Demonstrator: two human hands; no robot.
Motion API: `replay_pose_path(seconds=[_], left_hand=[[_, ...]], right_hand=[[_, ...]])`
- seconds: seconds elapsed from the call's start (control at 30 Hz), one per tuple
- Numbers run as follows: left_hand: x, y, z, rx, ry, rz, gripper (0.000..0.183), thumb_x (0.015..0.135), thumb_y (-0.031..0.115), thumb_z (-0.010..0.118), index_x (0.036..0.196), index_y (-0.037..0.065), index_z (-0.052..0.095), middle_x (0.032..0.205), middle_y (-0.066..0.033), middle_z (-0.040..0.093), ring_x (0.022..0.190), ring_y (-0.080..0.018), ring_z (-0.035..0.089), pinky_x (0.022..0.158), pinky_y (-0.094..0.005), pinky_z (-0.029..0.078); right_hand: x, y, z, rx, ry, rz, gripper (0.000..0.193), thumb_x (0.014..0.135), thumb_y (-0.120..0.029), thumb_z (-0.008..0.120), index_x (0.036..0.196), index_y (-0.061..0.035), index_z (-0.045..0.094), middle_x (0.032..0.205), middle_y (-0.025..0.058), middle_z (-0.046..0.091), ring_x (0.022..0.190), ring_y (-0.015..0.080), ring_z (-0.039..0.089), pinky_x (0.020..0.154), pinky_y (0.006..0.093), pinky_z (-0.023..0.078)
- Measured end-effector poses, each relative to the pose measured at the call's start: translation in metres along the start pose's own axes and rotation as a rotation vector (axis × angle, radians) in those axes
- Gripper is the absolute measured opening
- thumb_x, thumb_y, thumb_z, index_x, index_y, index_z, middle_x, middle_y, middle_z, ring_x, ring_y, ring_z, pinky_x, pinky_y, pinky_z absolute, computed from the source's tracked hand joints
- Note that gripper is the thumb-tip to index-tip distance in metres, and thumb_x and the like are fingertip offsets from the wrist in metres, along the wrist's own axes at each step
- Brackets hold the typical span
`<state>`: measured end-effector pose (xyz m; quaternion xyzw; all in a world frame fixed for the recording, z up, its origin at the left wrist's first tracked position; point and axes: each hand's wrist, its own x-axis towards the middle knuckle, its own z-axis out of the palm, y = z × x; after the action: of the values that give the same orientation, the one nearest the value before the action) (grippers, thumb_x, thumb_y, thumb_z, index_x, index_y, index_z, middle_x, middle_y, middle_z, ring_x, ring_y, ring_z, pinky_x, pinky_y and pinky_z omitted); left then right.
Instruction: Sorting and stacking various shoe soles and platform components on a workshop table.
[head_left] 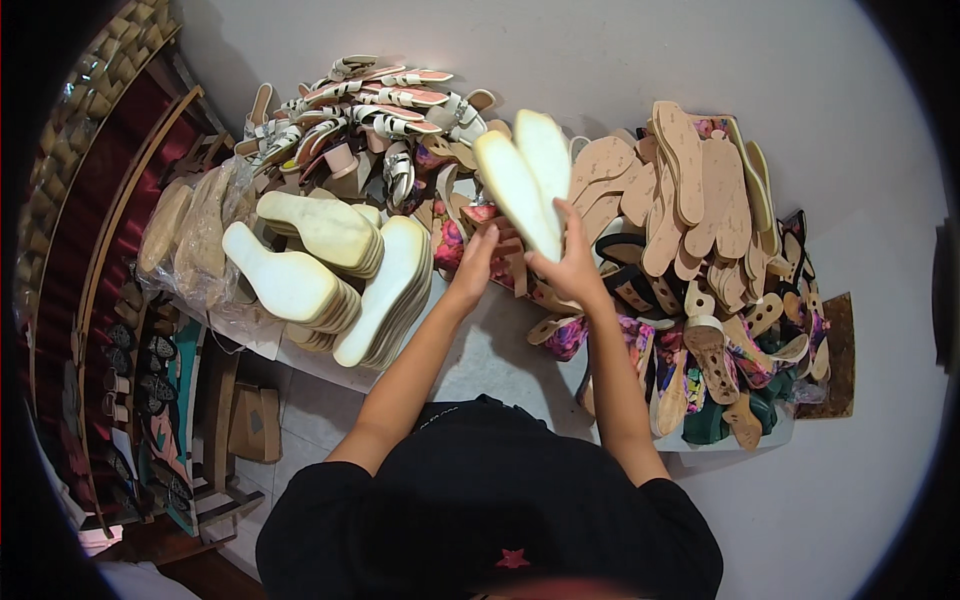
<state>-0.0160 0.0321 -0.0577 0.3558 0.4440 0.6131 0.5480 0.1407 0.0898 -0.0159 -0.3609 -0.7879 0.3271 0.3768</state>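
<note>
Two cream insoles [518,190], fanned in a V with one partly over the other, stand tilted above the table. My right hand [570,262] grips them at their narrow lower ends, thumb on the near side. To their left, my left hand [476,265] is raised with its fingers stretched out and nothing in it. Behind that hand lie floral-patterned sandal pieces [448,235]. Left of it stand stacks of matching cream insoles [390,285], [285,270], piled several deep.
White strappy sandals [390,97] heap up at the back left. Tan insoles [690,180] pile at the right, above floral sandals [640,340]. Wrapped soles [200,215] sit at the table's left end. A shoe rack [150,400] stands further left. The wall [600,60] rises behind.
</note>
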Motion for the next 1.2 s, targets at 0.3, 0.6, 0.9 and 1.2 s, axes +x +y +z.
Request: replay_pose_path(seconds=[0.3, 0.6, 0.9, 1.2], left_hand=[[-0.006, 0.000, 0.000, -0.310, -0.048, 0.061, 0.051, 0.097, 0.040, 0.032, 0.131, 0.002, 0.034, 0.125, -0.0142, 0.050, 0.109, -0.0233, 0.052, 0.093, -0.0383, 0.043], [-0.041, 0.006, 0.010, -0.050, 0.160, 0.254, 0.028, 0.097, 0.024, 0.041, 0.116, 0.003, 0.038, 0.109, -0.0090, 0.051, 0.096, -0.0152, 0.051, 0.083, -0.0298, 0.041], [-0.063, 0.007, -0.001, -0.167, 0.108, 0.144, 0.028, 0.098, 0.030, 0.036, 0.110, 0.005, 0.044, 0.097, -0.0062, 0.054, 0.080, -0.0112, 0.055, 0.069, -0.0265, 0.046], [-0.079, 0.017, -0.001, -0.180, 0.081, 0.263, 0.037, 0.098, 0.026, 0.040, 0.129, 0.006, 0.034, 0.117, -0.0067, 0.049, 0.101, -0.0124, 0.050, 0.086, -0.0279, 0.041]], right_hand=[[-0.053, -0.017, 0.025, 0.504, -0.206, 0.145, 0.043, 0.083, -0.016, 0.053, 0.122, 0.0001, 0.045, 0.103, 0.0145, 0.056, 0.084, 0.0204, 0.058, 0.074, 0.0304, 0.046], [-0.067, -0.024, 0.028, 0.561, -0.061, 0.271, 0.029, 0.091, -0.015, 0.044, 0.111, 0.0033, 0.052, 0.090, 0.0105, 0.061, 0.077, 0.0154, 0.058, 0.070, 0.0281, 0.047], [-0.076, -0.035, 0.036, 0.673, -0.037, 0.187, 0.044, 0.093, -0.019, 0.034, 0.133, -0.0029, 0.035, 0.107, 0.0060, 0.051, 0.085, 0.0116, 0.049, 0.072, 0.0252, 0.042], [-0.079, -0.050, 0.054, 0.729, -0.006, 0.084, 0.050, 0.089, -0.015, 0.046, 0.133, 0.0012, 0.028, 0.119, 0.0128, 0.045, 0.108, 0.0191, 0.046, 0.095, 0.0329, 0.037]])
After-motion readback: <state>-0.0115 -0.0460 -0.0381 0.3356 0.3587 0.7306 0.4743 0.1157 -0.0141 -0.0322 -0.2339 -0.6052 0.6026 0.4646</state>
